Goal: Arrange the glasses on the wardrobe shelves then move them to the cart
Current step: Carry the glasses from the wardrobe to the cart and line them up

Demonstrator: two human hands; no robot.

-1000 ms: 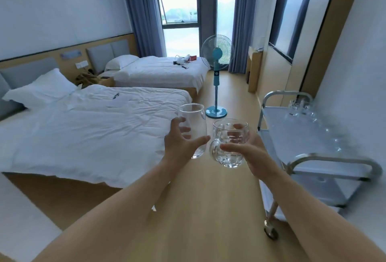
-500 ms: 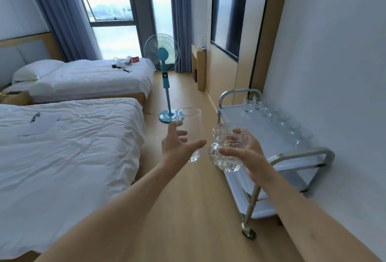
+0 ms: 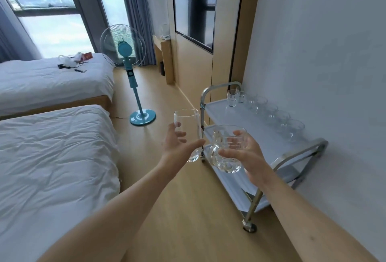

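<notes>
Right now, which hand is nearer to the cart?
Right. The right hand, gripping a glass mug, is over the cart's near edge; the left hand, gripping a tall glass, is over the floor beside it.

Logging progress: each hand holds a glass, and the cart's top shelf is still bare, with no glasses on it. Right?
Not quite. The head view shows the left hand holding a tall glass and the right hand a glass mug, but the cart's top shelf already carries a row of glasses along the wall side.

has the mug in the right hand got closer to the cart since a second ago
Yes. The mug in the right hand now overlaps the cart; earlier it was left of it.
</notes>
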